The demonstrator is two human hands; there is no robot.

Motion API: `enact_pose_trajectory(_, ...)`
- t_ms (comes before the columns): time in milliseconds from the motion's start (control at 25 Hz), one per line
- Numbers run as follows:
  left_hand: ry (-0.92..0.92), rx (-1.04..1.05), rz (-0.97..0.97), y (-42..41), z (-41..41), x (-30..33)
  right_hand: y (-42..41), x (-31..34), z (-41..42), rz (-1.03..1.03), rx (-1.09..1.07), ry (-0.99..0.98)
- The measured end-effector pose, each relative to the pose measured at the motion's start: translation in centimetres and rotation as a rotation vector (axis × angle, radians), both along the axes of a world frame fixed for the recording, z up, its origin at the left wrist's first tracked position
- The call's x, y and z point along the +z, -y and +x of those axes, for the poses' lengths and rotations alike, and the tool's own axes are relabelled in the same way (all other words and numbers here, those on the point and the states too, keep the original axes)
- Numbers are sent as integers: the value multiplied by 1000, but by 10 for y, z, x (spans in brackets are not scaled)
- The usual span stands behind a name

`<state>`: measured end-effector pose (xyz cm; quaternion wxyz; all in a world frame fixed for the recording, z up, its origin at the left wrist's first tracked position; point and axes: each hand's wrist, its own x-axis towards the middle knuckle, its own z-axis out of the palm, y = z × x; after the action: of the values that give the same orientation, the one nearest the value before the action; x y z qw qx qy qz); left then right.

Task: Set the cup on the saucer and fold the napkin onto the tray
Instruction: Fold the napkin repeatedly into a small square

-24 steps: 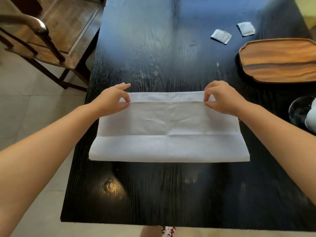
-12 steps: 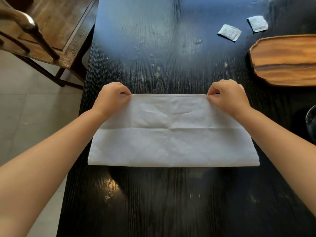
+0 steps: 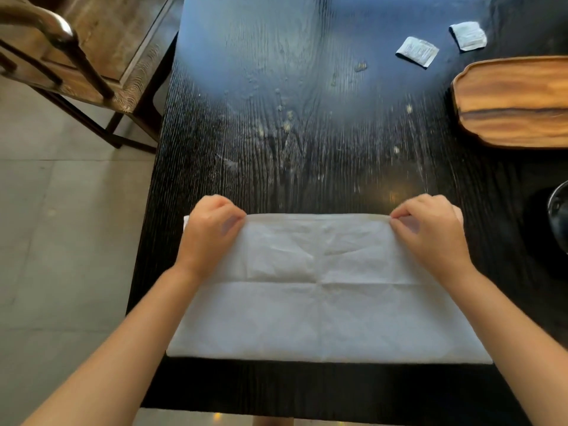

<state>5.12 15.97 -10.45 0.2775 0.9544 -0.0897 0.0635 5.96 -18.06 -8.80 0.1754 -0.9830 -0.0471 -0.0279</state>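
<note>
The black table (image 3: 307,118) fills most of my view. The white napkin (image 3: 325,296) lies flat on it, folded into a wide rectangle along the table's near edge, creased across the middle. The wooden tray (image 3: 516,99) sits bare beyond the napkin's right end, well apart from it. My left hand (image 3: 212,232) pinches the napkin's far left corner, fingers curled shut on the cloth. My right hand (image 3: 430,229) pinches the far right corner likewise. Two small white packets (image 3: 417,52) lie beyond the tray. A dark glass rim (image 3: 558,216) shows right of the napkin.
</note>
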Motion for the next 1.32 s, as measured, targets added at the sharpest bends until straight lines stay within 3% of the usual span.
enact_pose_trajectory(160,27,167,61,18,-49,-10,-3,-10,-45,34,-121,87)
enact_pose_trajectory(280,-62,289,177,59,-64,-5,-34,-12,-61,-24,-191,131)
enact_pose_trajectory(480,-103,-17,361,113,-82,-18,-87,-29,-90,-167,99,-21)
enact_pose_trajectory(640,-127,-54,432,89,-80,-29,-66,-35,-87,-238,102,-70)
enact_pose_trajectory(920,-238,182,381,10,-88,-27,14,-28,-79,-292,-37,-136)
enact_pose_trajectory(1080,-214,474,357,38,-92,-19,13,-26,-80,-301,-39,-139)
enact_pose_trajectory(1240,-159,82,359,124,-134,-9,14,-25,-80,-300,-41,-146)
enact_pose_trajectory(1320,-193,18,403,135,-152,-12,14,-24,-81,-304,-39,-147)
